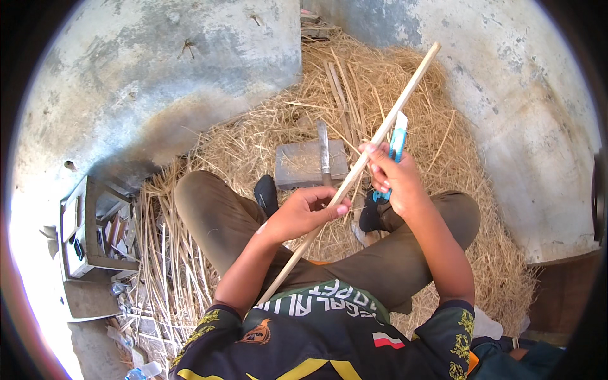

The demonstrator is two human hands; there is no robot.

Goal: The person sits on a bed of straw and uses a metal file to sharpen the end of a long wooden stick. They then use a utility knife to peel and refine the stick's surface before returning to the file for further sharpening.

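A long pale stick, probably bamboo, slants from my chest up to the far right. My left hand is closed around its lower middle, thumb along the near side. In my right hand is a blue box cutter, its tip pointing away from me, right beside the stick. Fingers of that hand also touch the stick. Between my folded legs and the straw, a grey block carries a knife with a long metal blade; its handle is partly hidden behind my left hand and the stick.
Shavings and straw cover the floor around me. Long thin strips lie at left, several more beyond the block. A wooden stand with odds and ends sits left. Walls enclose the far sides. A plastic bottle lies lower left.
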